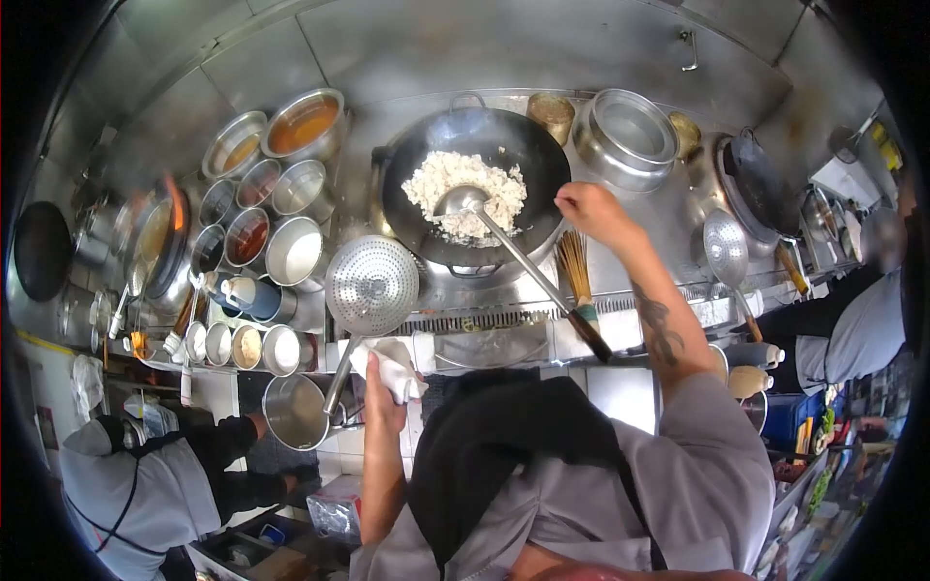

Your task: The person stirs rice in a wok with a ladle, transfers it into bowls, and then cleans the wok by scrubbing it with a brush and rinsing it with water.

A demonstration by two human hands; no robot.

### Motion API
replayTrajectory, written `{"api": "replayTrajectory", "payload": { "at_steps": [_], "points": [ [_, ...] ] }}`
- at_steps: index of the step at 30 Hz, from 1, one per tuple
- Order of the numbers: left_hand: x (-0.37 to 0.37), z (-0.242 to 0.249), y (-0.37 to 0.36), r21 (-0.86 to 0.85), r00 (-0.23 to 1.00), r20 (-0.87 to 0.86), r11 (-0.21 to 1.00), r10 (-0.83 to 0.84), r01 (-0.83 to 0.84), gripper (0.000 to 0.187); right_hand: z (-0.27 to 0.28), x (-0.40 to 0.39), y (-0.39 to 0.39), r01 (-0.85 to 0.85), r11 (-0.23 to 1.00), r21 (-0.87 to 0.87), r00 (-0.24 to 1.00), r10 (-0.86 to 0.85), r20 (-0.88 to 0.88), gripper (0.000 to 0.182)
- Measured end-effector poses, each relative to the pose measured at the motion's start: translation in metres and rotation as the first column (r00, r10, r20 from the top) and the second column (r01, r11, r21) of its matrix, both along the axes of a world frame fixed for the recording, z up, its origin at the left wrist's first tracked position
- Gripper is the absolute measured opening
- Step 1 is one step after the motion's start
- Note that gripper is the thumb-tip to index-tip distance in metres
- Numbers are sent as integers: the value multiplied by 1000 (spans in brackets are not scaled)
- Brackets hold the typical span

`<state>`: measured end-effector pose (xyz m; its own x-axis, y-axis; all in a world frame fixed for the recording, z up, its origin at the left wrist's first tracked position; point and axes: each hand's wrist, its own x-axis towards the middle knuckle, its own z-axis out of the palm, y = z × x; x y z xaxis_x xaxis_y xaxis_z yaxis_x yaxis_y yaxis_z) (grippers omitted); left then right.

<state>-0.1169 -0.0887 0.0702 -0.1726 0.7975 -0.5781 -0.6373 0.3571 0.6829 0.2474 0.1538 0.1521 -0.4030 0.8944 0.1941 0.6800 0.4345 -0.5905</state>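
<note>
A large black wok sits on the stove with a heap of pale, crumbly food in it. The bowl of a steel ladle rests on this food, its handle slanting over the near rim. Beside the wok's right rim is my right hand, raised with the fingers bunched together; I cannot make out anything in them. My left hand grips a folded white cloth near the counter's front edge. A perforated skimmer lies just beyond the cloth, its handle pointing towards me.
Left of the wok stand several steel pots of sauces and powders, among them a red sauce. A bamboo brush lies at front right. A lidded pot stands behind. Co-workers are at far left and far right.
</note>
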Motion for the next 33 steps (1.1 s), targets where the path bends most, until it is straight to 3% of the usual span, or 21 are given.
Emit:
{"api": "replayTrajectory", "payload": {
  "at_steps": [2,5,13,16,18,20,26,28,30,31,32,33],
  "points": [
    [4,-5,-5,-7,999,17,1000,-30,30,57,-34,-15,17,11,971,238,958,-78,276,13],
    [6,-5,-13,-21,1000,4,1000,-7,7,58,-87,-30,49,-145,935,324,965,60,256,10],
    [-5,-15,-33,-87,990,-25,986,142,-143,58,-151,-74,109,-101,974,203,927,18,375,7],
    [-9,-16,-40,-118,975,-61,969,212,-218,56,-150,-80,113,-170,947,271,894,32,447,11],
    [-9,-3,-45,-92,973,-39,968,229,-232,51,-149,-83,116,-195,971,135,791,75,607,21],
    [-5,3,-42,-101,951,-66,946,302,-307,51,-151,-83,118,-220,967,127,786,99,610,21],
    [-11,-8,-47,-94,969,-29,964,246,-248,53,-134,-67,119,-264,944,196,776,88,624,22],
    [-12,-9,-48,-88,971,-25,967,239,-240,52,-115,-39,116,-157,921,356,973,81,218,19],
    [-11,-7,-47,-80,971,-26,968,237,-238,53,-87,-1,104,-29,965,261,970,90,-225,11],
    [-9,-6,-46,-77,972,-27,969,235,-236,53,-49,20,79,31,999,-44,929,-45,-368,8],
    [-8,-8,-45,-72,974,-25,971,226,-228,53,-21,42,51,48,937,-347,862,-214,-459,8],
    [-7,-12,-43,-64,978,-17,976,207,-208,53,-24,67,32,-44,875,-481,723,-304,-620,10]
  ]
}}
